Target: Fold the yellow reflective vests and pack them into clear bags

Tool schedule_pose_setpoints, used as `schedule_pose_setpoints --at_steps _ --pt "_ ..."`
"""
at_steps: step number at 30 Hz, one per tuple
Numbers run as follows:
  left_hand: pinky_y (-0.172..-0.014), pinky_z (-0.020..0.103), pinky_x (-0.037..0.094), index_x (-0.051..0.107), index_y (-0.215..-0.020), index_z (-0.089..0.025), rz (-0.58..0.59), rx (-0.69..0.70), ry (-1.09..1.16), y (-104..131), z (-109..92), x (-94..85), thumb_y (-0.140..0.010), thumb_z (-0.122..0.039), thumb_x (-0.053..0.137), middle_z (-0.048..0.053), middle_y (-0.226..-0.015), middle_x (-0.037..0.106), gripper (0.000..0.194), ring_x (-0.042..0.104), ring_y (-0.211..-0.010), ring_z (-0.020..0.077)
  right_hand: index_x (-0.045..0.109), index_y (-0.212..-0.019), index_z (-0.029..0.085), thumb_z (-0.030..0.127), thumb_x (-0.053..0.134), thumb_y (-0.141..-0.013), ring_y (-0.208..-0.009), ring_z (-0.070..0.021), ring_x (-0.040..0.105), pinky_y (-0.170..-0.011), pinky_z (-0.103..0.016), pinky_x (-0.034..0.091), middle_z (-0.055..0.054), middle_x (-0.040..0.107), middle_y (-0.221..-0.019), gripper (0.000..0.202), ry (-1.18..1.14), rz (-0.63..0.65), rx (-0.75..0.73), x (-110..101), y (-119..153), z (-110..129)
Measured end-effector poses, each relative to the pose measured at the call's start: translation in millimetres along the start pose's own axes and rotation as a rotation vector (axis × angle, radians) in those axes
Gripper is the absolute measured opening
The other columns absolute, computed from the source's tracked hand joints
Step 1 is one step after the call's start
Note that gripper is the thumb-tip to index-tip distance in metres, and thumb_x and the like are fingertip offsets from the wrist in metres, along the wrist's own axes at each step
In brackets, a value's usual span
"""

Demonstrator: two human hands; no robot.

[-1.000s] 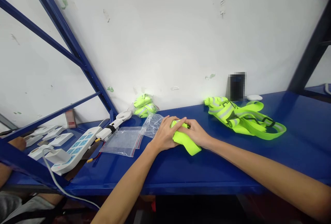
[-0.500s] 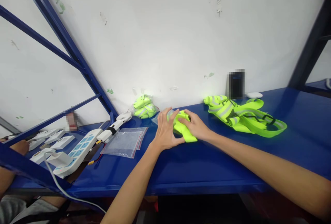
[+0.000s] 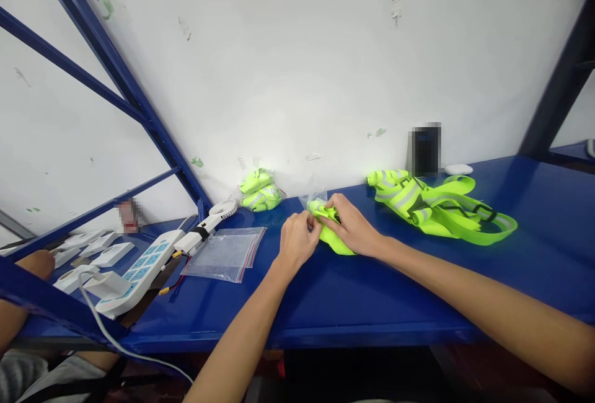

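A neon yellow-green strap bundle (image 3: 335, 240) lies on the blue table, its far end partly inside a clear plastic bag (image 3: 317, 193). My right hand (image 3: 352, 224) is closed on the bundle from the right. At its left side my left hand (image 3: 298, 235) is pinched at the bag's edge, against the bundle; the fingertips are partly hidden. More neon straps with grey reflective bands (image 3: 437, 204) lie loose to the right. Bagged neon bundles (image 3: 261, 191) rest by the wall, and flat clear zip bags (image 3: 225, 254) lie left of my left hand.
On the left are a white power strip (image 3: 142, 273), a small white fan (image 3: 223, 209), wires and white adapters (image 3: 111, 255). A dark upright object (image 3: 426, 150) and white disc (image 3: 458, 169) stand by the wall. Another person's arm (image 3: 35, 263) is at far left.
My left hand has gone from spread fingers around the bundle to a closed pinch. The clear bag now shows above the bundle's far end. My right hand still holds the bundle.
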State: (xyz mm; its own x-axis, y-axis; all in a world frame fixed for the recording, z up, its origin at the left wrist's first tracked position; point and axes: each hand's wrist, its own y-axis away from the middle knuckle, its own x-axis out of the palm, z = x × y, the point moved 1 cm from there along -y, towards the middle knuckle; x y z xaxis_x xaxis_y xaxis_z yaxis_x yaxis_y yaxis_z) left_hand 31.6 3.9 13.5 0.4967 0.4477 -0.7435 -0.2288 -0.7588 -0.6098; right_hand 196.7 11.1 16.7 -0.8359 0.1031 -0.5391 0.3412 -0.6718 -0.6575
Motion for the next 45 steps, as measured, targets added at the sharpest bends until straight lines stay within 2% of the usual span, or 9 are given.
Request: schedule_pose_setpoints --at_steps 11,17,21,24,28,32,36,40,45 --pt "-0.071 0.028 0.040 0.052 -0.075 -0.019 -0.011 0.176 0.114 2.6 -8.8 6.4 -0.091 -0.023 0.044 0.001 -0.071 0.056 0.018 0.052 -0.072 0.0154 0.042 -0.095 0.022 0.023 0.046 -0.087 -0.087 -0.0246 0.051 -0.077 -0.038 0.043 -0.008 0.050 -0.094 0.009 0.064 -0.074 -0.028 0.3 -2.1 -8.7" --pt "-0.066 0.025 0.040 0.055 -0.079 -0.018 -0.038 0.012 0.210 2.1 1.3 6.3 -0.095 -0.029 0.036 0.000 -0.070 0.057 0.027 0.051 -0.065 0.0126 0.038 -0.092 0.024 0.035 0.048 -0.087 -0.080 -0.0209 0.052 -0.075 -0.033 0.040 -0.002 0.051 -0.087 0.015 -0.093 -0.265 0.241 -9.6 -10.5 -10.8" --pt "-0.069 0.026 0.044 0.064 -0.079 -0.018 0.054 -0.020 0.214 1.5 4.6 12.4 -0.088 -0.041 0.053 0.001 -0.075 0.066 0.027 0.058 -0.071 0.0152 0.041 -0.098 0.026 0.043 0.052 -0.085 -0.080 -0.0203 0.052 -0.072 -0.030 0.042 -0.001 0.052 -0.087 0.024 -0.271 -0.353 0.386 -17.7 -11.3 -14.5" --pt "-0.070 0.027 0.046 0.068 -0.082 -0.019 0.065 -0.043 0.248 -0.8 3.5 15.3 -0.087 -0.050 0.054 0.003 -0.079 0.069 0.035 0.061 -0.074 0.0169 0.043 -0.104 0.028 0.047 0.056 -0.081 -0.072 -0.0197 0.053 -0.064 -0.030 0.044 0.001 0.054 -0.084 0.032 -0.461 -0.324 0.507 -15.3 -9.0 -16.0" --pt "-0.070 0.026 0.046 0.066 -0.089 -0.018 0.063 -0.026 0.291 -2.0 5.7 14.6 -0.094 -0.042 0.044 0.003 -0.082 0.069 0.033 0.061 -0.074 0.0155 0.043 -0.110 0.029 0.048 0.067 -0.074 -0.068 -0.0190 0.057 -0.058 -0.029 0.047 0.000 0.059 -0.085 0.047 -0.629 -0.285 0.535 -10.1 -5.5 -11.8" --pt "-0.073 0.028 0.045 0.063 -0.086 -0.017 0.079 0.053 0.180 -0.3 9.2 14.8 -0.096 -0.030 0.039 0.005 -0.081 0.067 0.029 0.060 -0.076 0.0166 0.043 -0.116 0.028 0.042 0.076 -0.066 -0.075 -0.0207 0.061 -0.063 -0.031 0.051 -0.001 0.061 -0.089 0.062 -0.644 -0.233 0.491 -8.5 -4.0 -7.3" --pt "-0.072 0.030 0.044 0.062 -0.081 -0.016 -0.025 0.053 0.076 0.5 8.4 14.9 -0.094 -0.026 0.040 0.006 -0.078 0.065 0.027 0.058 -0.075 0.0178 0.033 -0.135 0.030 0.031 0.083 -0.059 -0.096 -0.0254 0.064 -0.077 -0.037 0.055 -0.006 0.064 -0.110 0.091 -0.832 -0.233 0.572 -3.2 -5.6 -4.2" --pt "-0.069 0.028 0.043 0.063 -0.080 -0.017 -0.108 -0.029 0.085 0.6 4.8 16.6 -0.092 -0.024 0.043 0.005 -0.075 0.066 0.025 0.058 -0.071 0.0167 0.053 -0.118 0.024 0.020 0.081 -0.058 -0.096 -0.0275 0.066 -0.079 -0.039 0.056 -0.007 0.068 -0.108 0.067 -1.077 -0.276 0.676 3.6 -10.5 4.7" --pt "-0.064 0.025 0.041 0.062 -0.072 -0.016 0.014 -0.074 0.215 2.5 1.6 27.5 -0.090 -0.026 0.044 0.002 -0.067 0.064 0.027 0.058 -0.063 0.0141 0.061 -0.092 0.020 0.015 0.073 -0.066 -0.080 -0.0267 0.069 -0.069 -0.040 0.058 -0.007 0.073 -0.087 0.029 -1.203 -0.332 0.803 7.6 -13.6 5.3"
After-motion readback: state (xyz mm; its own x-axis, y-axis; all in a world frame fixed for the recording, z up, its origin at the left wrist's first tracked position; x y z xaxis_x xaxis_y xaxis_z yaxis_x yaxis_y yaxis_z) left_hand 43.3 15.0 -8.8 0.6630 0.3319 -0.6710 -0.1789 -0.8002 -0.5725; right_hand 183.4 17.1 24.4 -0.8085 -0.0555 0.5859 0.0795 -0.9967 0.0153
